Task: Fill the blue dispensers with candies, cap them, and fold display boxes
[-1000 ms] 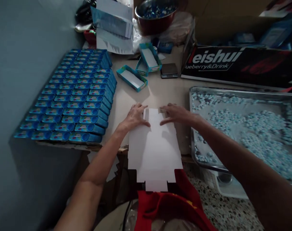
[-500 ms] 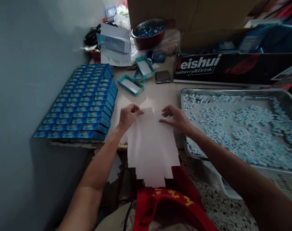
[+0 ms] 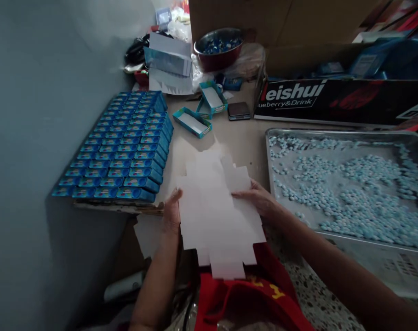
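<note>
While the white card [image 3: 217, 214] lies between them, left grip [image 3: 172, 208] and right grip [image 3: 261, 201] hold its edges.

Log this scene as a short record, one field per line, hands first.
Left grip: bare hand holding the card's left edge, thumb visible there
Right grip: bare hand holding the right side, one digit across the upper face
Held item: white card, notched outline, unfolded; sheet count unclear
Left of card: blue boxes packed in rows
Beyond card: open blue trays, one resting on another
Right: metal tray of pale blue pieces
Back: red-sided bowl, dark printed carton
</note>
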Tool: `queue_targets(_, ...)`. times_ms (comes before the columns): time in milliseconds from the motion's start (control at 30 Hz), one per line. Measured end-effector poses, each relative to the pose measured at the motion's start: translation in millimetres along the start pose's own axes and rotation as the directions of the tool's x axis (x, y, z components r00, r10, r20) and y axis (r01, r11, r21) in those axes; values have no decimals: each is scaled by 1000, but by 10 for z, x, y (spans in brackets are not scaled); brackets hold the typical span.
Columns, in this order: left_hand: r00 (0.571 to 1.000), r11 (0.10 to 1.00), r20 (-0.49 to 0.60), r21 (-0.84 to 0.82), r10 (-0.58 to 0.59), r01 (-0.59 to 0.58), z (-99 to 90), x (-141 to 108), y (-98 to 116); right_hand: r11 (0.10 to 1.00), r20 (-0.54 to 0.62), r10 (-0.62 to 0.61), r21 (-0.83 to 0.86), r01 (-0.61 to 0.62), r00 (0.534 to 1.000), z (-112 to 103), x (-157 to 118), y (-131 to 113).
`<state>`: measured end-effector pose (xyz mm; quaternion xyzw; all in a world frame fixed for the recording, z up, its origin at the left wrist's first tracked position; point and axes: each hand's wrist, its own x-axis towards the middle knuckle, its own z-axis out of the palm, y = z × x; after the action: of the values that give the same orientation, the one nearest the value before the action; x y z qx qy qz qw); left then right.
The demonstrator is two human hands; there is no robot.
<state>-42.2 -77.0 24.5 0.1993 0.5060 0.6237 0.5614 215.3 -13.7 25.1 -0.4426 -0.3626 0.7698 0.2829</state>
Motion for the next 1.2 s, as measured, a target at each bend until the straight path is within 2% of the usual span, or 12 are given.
queue_targets(100,992,993,-58,39,-112,114,109,-85,-45,975,22,-110,-190,112,994,-16,69,102)
queue_targets(167,984,981,-64,90,-168,174,162,-59,-15,952,87,-111,-275,131,990,-66,86,101)
queue_targets(300,992,973,58,207,-116,101,161,14,-7,963,203,-2,-262,56,979,-178,110,8)
queue_targets(400,987,922,108,381,-117,67,146,57,-61,903,177,-18,-419,92,984,-170,172,-64)
queue_targets(500,981,869,160,495,-106,14,176,120,-79,696,97,-111,-702,147,989,-60,247,-120)
queue_targets(633,967,922,216,385,-137,45,280,205,-51,343,61,-135,-934,105,989,109,279,-146)
queue_targets(733,977,949,203,315,-71,4,387,200,-85,231,14,-147,-972,48,989,154,237,-91)
queue_targets(867,988,949,85,281,127,-146,569,121,-238,193,27,-299,-977,88,954,149,147,28)
queue_targets(933,952,869,44,396,303,-296,664,88,-318,197,43,-348,-973,117,937,142,113,55)
queue_targets(1000,906,750,64,539,417,-383,733,71,-372,233,37,-367,-964,130,929,123,91,42)
queue_targets(1067,904,690,55,627,424,-362,758,70,-392,283,34,-350,-949,140,936,81,82,-6)
queue_targets(1200,955,776,-12,587,296,-233,714,95,-340,346,135,-269,-911,227,954,-38,129,-164)
